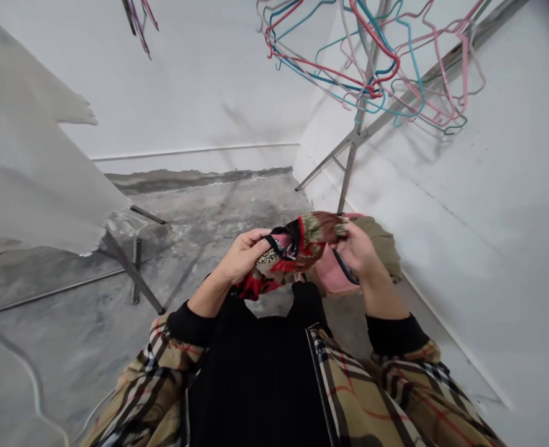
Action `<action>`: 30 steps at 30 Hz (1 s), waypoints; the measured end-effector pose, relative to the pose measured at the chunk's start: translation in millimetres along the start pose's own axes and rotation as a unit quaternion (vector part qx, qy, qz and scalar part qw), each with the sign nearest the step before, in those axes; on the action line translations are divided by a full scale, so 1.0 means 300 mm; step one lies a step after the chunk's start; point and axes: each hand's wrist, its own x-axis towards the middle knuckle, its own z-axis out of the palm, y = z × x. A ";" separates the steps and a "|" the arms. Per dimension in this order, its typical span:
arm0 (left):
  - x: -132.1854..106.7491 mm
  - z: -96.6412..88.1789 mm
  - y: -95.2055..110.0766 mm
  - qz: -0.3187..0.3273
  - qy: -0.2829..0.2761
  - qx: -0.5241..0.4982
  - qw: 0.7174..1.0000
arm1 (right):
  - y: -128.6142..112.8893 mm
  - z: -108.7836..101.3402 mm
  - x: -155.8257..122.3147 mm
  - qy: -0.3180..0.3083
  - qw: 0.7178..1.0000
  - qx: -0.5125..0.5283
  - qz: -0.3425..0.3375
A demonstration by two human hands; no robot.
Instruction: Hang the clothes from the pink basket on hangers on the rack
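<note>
Between my two hands hangs a bunched, patterned garment (311, 251) in red, brown and black, with a black edge and a leopard-print patch showing near the left. My left hand (244, 254) pinches that black-edged part with thumb and fingers. At the other end, my right hand (355, 248) is closed on the brown and green part of the cloth. Its exact kind of garment cannot be made out. Below and behind my right hand sits a pink basin (334, 273), with olive cloth (383, 245) over its right side.
Pink, blue and red wire hangers (371, 87) hang in a cluster from a metal rack (358, 133) at upper right. White sheeting (36, 143) drapes over a metal frame (134, 273) on the left. A pale hose or cable (35, 375) lies on the concrete floor (200, 217).
</note>
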 end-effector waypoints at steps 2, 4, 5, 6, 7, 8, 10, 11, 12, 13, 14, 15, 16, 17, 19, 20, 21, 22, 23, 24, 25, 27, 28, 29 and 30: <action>-0.001 0.004 0.010 0.002 0.020 0.001 1.000 | 0.021 0.052 -0.035 0.000 1.000 -0.002 0.012; 0.005 0.011 0.005 0.004 0.027 0.010 1.000 | 0.034 0.112 -0.076 -0.043 0.999 -0.010 0.009; 0.009 0.014 -0.001 0.007 0.025 0.016 1.000 | 0.039 0.141 -0.093 -0.079 0.997 -0.013 0.011; 0.013 0.017 -0.009 0.010 0.019 0.021 1.000 | 0.044 0.170 -0.105 -0.121 0.992 -0.020 0.018; 0.017 0.020 -0.016 0.012 0.011 0.024 1.000 | 0.049 0.195 -0.111 -0.158 0.987 -0.029 0.025; 0.020 0.021 -0.024 0.014 0.004 0.028 1.000 | 0.053 0.217 -0.111 -0.182 0.982 -0.040 0.029; 0.023 0.017 -0.036 0.018 0.000 0.040 0.999 | 0.060 0.249 -0.096 -0.189 0.980 -0.051 0.031; 0.023 0.013 -0.040 0.021 0.004 0.048 0.999 | 0.060 0.258 -0.085 -0.171 0.984 -0.043 0.031; 0.022 0.008 -0.042 0.022 0.007 0.058 0.998 | 0.056 0.265 -0.072 -0.142 0.989 -0.023 0.028; 0.021 0.002 -0.042 0.021 0.005 0.067 0.998 | 0.049 0.269 -0.060 -0.108 0.994 0.007 0.024; 0.019 -0.003 -0.041 0.014 -0.007 0.076 0.997 | 0.039 0.273 -0.050 -0.080 0.996 0.041 0.018; 0.016 -0.008 -0.038 0.002 -0.028 0.082 0.996 | 0.026 0.277 -0.042 -0.060 0.995 0.074 0.012; 0.014 -0.011 -0.035 -0.015 -0.058 0.085 0.995 | 0.012 0.282 -0.036 -0.048 0.994 0.100 0.009; 0.012 -0.011 -0.032 -0.033 -0.092 0.083 0.992 | -0.001 0.288 -0.031 -0.045 0.992 0.115 0.009; 0.012 -0.004 -0.025 -0.059 -0.142 0.074 0.985 | -0.023 0.303 -0.027 -0.053 0.993 0.107 0.007; 0.014 0.003 -0.022 -0.063 -0.150 0.070 0.984 | -0.031 0.311 -0.025 -0.058 0.994 0.089 0.000; 0.018 0.010 -0.020 -0.063 -0.146 0.072 0.985 | -0.037 0.318 -0.024 -0.064 0.996 0.065 -0.015; 0.025 0.018 -0.018 -0.056 -0.132 0.079 0.986 | -0.043 0.324 -0.022 -0.070 0.996 0.036 -0.037; 0.033 0.024 -0.018 -0.044 -0.111 0.093 0.988 | -0.049 0.328 -0.020 -0.076 0.995 0.005 -0.065; 0.043 0.027 -0.020 -0.026 -0.088 0.111 0.990 | -0.056 0.330 -0.018 -0.080 0.992 -0.026 -0.094; 0.054 0.026 -0.024 -0.004 -0.066 0.138 0.988 | -0.065 0.330 -0.015 -0.084 0.988 -0.054 -0.121; 0.079 0.006 -0.043 0.050 -0.025 0.219 0.974 | -0.087 0.323 -0.008 -0.089 0.978 -0.096 -0.163; 0.092 -0.012 -0.057 0.074 -0.010 0.269 0.960 | -0.099 0.316 -0.004 -0.089 0.974 -0.113 -0.177; 0.105 -0.035 -0.076 0.093 0.001 0.318 0.944 | -0.111 0.308 0.001 -0.086 0.970 -0.128 -0.187; 0.116 -0.062 -0.098 0.105 0.012 0.362 0.926 | -0.124 0.298 0.007 -0.080 0.967 -0.143 -0.197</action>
